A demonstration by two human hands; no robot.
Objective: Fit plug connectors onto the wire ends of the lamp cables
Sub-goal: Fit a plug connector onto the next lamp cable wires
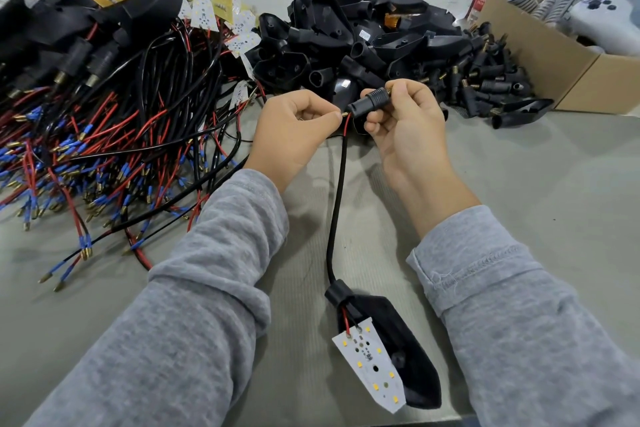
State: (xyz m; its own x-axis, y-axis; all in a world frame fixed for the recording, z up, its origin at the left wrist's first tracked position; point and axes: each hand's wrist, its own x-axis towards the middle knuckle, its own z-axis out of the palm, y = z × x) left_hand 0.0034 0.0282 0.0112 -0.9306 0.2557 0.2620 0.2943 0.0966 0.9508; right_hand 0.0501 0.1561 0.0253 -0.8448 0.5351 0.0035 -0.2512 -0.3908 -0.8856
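Nearest me lay the lamp [388, 354], its cable [337, 191] rising to where my left hand [294, 128] pinched the wire end [344, 113] against the plug [372, 100] gripped in my right hand [405, 125], not yet seated, many loose wires [104, 156] left.

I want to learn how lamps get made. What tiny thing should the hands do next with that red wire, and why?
Probably push the red wire into the plug connector. The left hand pinches the wire's brass tip right at the connector's open end, and the right hand holds the connector steady, so they look lined up but not yet joined.
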